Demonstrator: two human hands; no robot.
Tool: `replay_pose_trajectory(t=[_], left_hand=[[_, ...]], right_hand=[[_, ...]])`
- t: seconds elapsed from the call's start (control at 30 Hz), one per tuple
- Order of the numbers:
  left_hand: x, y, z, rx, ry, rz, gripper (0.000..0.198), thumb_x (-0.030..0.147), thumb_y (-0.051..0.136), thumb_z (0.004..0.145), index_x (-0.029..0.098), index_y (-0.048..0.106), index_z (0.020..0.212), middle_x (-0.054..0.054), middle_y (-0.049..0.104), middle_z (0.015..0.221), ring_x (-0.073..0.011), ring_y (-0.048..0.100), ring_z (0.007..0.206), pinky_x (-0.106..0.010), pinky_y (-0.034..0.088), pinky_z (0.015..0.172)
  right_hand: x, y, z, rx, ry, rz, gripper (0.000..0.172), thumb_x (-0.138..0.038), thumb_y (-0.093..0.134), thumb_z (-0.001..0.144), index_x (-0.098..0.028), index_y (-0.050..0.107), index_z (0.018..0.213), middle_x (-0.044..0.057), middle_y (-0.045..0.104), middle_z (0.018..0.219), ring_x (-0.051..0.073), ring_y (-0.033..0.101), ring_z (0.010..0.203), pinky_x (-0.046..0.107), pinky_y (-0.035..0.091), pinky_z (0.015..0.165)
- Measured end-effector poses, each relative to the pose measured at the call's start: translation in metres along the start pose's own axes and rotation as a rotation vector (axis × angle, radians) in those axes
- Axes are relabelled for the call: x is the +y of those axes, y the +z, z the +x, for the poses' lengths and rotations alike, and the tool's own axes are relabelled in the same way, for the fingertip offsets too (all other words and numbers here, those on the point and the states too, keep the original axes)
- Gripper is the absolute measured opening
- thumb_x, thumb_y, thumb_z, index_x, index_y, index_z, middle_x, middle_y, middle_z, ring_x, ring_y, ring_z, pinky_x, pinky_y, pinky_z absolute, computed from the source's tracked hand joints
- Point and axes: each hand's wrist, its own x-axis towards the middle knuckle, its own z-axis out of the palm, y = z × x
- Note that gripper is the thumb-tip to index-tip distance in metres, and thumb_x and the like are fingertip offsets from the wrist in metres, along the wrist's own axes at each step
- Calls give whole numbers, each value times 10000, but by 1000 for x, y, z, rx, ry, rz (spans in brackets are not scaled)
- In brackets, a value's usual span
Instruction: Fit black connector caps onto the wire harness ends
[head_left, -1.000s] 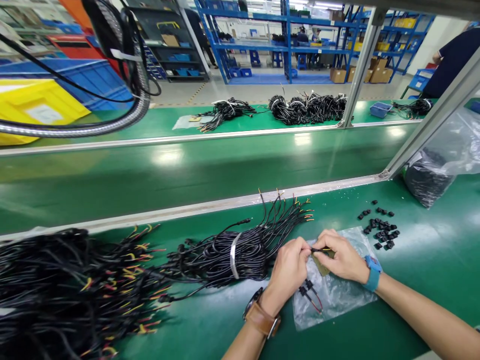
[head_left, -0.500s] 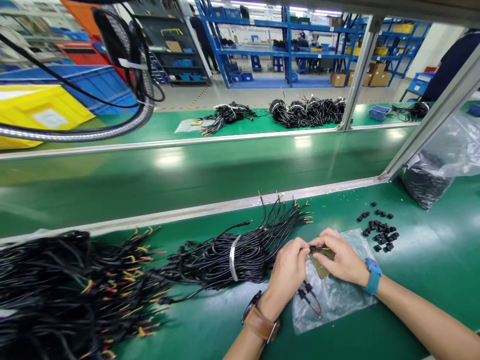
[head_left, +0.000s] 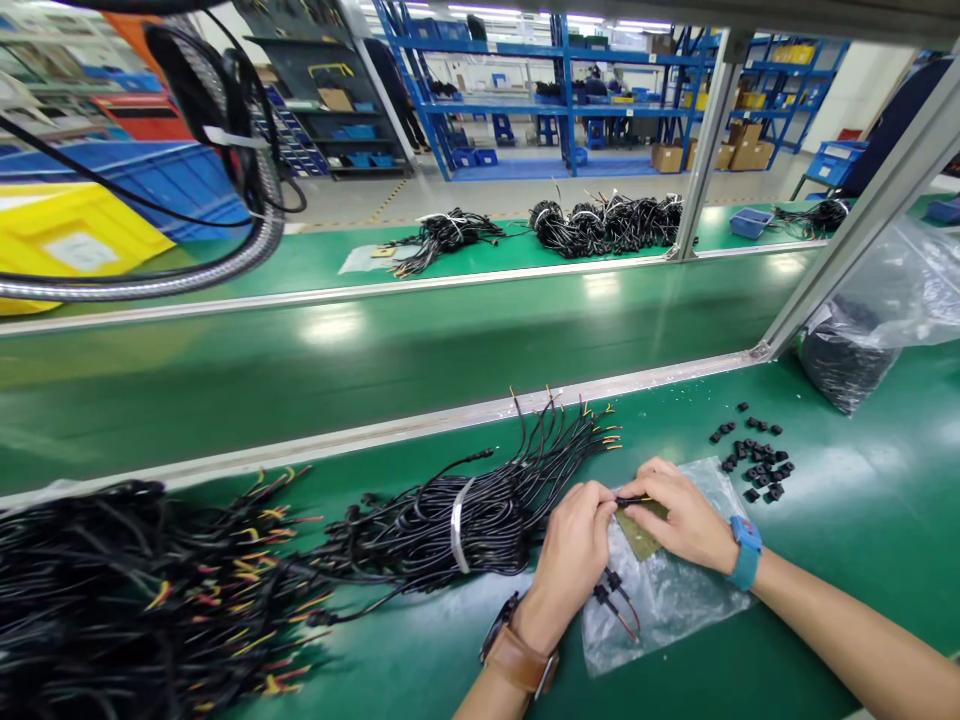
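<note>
My left hand point(head_left: 576, 532) and my right hand point(head_left: 679, 515) meet over a clear plastic bag point(head_left: 675, 600). Both are closed in a pinch on a thin black cable point(head_left: 630, 500), with a bit of yellow wire showing near the right fingers. Part of the cable is hidden by the fingers. Under the right hand, an olive-coloured flat piece point(head_left: 639, 538) lies on the bag. Two short black connectors with dark red wires point(head_left: 619, 608) rest on the bag below my left hand. A tied bundle of black cables point(head_left: 480, 525) lies just left of my left hand.
Small black plastic parts point(head_left: 757, 465) lie scattered to the right. A large heap of black cables point(head_left: 90, 590) fills the left. Behind runs a green conveyor point(head_left: 450, 340) with a metal edge. A metal post point(head_left: 832, 210) and a bag of black parts point(head_left: 847, 360) stand at right.
The view has shifted slightly. The black piece between my fingertips now looks longer and more in line with both hands, which keep their pinch in nearly the same place.
</note>
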Motion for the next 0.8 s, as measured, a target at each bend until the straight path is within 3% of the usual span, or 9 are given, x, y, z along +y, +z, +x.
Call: replay_pose_trajectory(t=[0.17, 0.3, 0.37, 0.5, 0.63, 0.8], left_hand=[[4, -9, 1, 5, 35, 67, 208, 218, 395, 995, 211, 555, 863, -41, 629, 833, -201, 609, 826, -319, 446, 736], [12, -19, -4, -41, 103, 177, 207, 204, 389, 976, 220, 546, 842, -31, 641, 756, -194, 625, 722, -315, 416, 668], [16, -20, -9, -105, 132, 272, 180, 185, 418, 946, 230, 533, 815, -8, 627, 658, -183, 608, 605, -316, 358, 590], [25, -16, -13, -128, 164, 474, 137, 157, 476, 916, 231, 560, 838, -11, 644, 651, -187, 604, 580, -334, 317, 559], [29, -18, -10, 24, 260, 581, 194, 151, 458, 974, 214, 641, 965, -64, 698, 870, -214, 620, 808, -353, 426, 721], [25, -25, -5, 342, 161, 767, 227, 173, 515, 980, 168, 666, 1150, -128, 681, 1100, -296, 566, 1046, -428, 421, 883]], right_hand=[[-5, -9, 4, 24, -52, -21, 175, -237, 600, 987, -230, 669, 1148, 63, 707, 997, 251, 587, 997, 423, 478, 866], [-1, -39, 7, 242, 20, -139, 196, -285, 505, 1040, -217, 673, 1113, 79, 707, 974, 246, 615, 929, 406, 494, 831], [9, -57, 4, 334, 103, -306, 202, -288, 492, 1041, -212, 679, 1051, 86, 703, 957, 260, 619, 920, 405, 491, 826], [38, -77, -4, 217, 330, -755, 158, -263, 544, 999, -183, 678, 977, 120, 675, 943, 304, 622, 903, 411, 473, 790], [54, -74, -10, 100, 443, -924, 102, -207, 569, 973, -179, 657, 930, 122, 652, 890, 291, 624, 837, 374, 444, 728], [48, -70, -7, 100, 420, -926, 122, -210, 540, 987, -198, 613, 891, 96, 655, 838, 278, 623, 834, 357, 422, 711]])
